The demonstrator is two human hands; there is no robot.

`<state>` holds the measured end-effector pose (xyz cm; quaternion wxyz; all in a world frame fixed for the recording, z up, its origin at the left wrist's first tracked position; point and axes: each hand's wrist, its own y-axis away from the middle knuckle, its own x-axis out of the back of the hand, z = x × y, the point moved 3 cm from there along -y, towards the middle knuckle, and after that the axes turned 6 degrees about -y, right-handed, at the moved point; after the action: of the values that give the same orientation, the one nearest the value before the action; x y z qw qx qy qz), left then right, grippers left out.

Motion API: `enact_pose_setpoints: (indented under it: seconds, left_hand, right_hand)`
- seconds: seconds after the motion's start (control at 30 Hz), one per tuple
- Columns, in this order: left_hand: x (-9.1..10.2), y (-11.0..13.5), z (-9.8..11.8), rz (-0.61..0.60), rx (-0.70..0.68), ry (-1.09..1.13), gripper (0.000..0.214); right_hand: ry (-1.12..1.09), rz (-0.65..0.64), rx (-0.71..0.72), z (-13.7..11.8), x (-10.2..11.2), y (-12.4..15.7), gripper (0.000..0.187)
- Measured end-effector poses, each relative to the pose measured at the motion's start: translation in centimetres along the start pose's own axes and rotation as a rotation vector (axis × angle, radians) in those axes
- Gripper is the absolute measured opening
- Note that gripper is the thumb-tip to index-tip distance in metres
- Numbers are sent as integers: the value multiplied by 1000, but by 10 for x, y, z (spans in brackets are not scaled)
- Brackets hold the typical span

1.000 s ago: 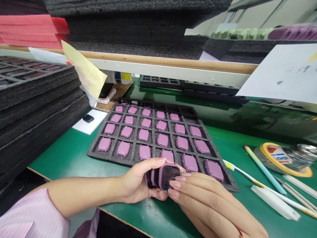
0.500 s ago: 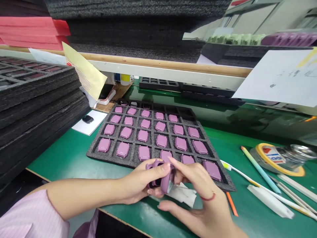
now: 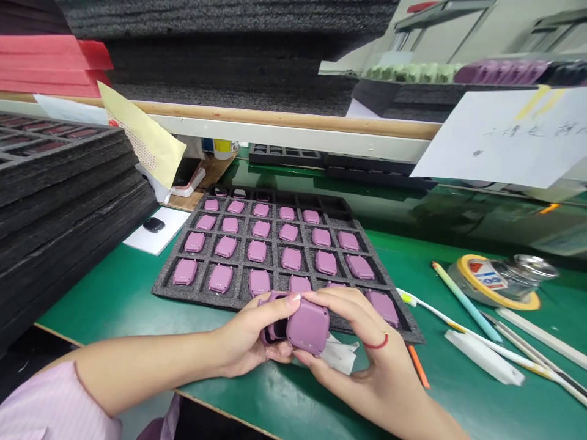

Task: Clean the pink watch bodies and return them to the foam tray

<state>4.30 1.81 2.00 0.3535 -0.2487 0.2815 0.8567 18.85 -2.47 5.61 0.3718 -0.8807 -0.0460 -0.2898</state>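
My left hand is closed around a purple watch case with a dark opening, partly hidden by the fingers. Against it sits another purple watch case, its plain flat side facing me. My right hand pinches this second case by its edges, forefinger on top and thumb below; my left thumb tip also touches its upper corner. Right behind the hands lies a black foam tray with rows of similar purple cases in its pockets. A crumpled white wipe lies under my right hand.
Stacked foam trays rise at the left, beside a dark watch piece on white paper. To the right lie a teal pen, a white brush, tweezers and a glass bottle with yellow tape. A loaded shelf crosses above.
The second purple case has turned from edge-on to flat side toward me. My right thumb has closed in onto its lower edge. The view has shifted slightly to the right.
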Motion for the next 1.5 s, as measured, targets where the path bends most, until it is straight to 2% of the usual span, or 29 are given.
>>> enact_pose_setpoints:
  seconds: [0.13, 0.27, 0.33, 0.47, 0.57, 0.67, 0.8, 0.87, 0.93, 1.07, 1.27, 1.37, 1.5]
  left_hand:
    - [0, -1, -2, -6, -21, -48, 45]
    - [0, 0, -1, -9, -22, -72, 37]
    - [0, 0, 1, 17, -32, -84, 36]
    - [1, 1, 2, 25, -39, -193, 42]
    - [0, 1, 1, 17, -25, -188, 44]
    - [0, 0, -1, 11, -23, -99, 47]
    - [1, -4, -4, -17, 16, 28, 51]
    - [0, -5, -5, -30, 27, 51, 53]
    - [0, -5, -6, -22, 35, 58, 57]
    - [0, -5, -8, 7, 58, 72, 55]
    - [-1, -6, -6, -58, 26, 74, 51]
    - [-1, -5, -6, -58, 57, 55, 51]
    - [-1, -4, -6, -70, 88, 56, 54]
  right_hand:
    - [89, -8, 21, 9, 11, -4, 43]
    - [292, 129, -97, 38, 35, -2, 29]
    - [360, 151, -166, 57, 41, 1, 27]
    - [369, 98, -210, 85, 28, 9, 32]
    - [362, 39, -229, 94, 11, 14, 39]
    - [334, 49, -235, 84, 8, 13, 43]
    - [96, 125, -112, 44, 14, 4, 39]
    - [2, 62, -11, 23, 11, 1, 41]
    - [-30, -3, 49, 8, 4, -1, 34]
    - [-30, 30, 49, 0, -5, -1, 9]
    - [-57, 107, 27, -1, -5, -2, 6]
    - [-172, 250, -93, 3, 1, -2, 10]
    - [-434, 564, -331, 19, 14, 1, 21]
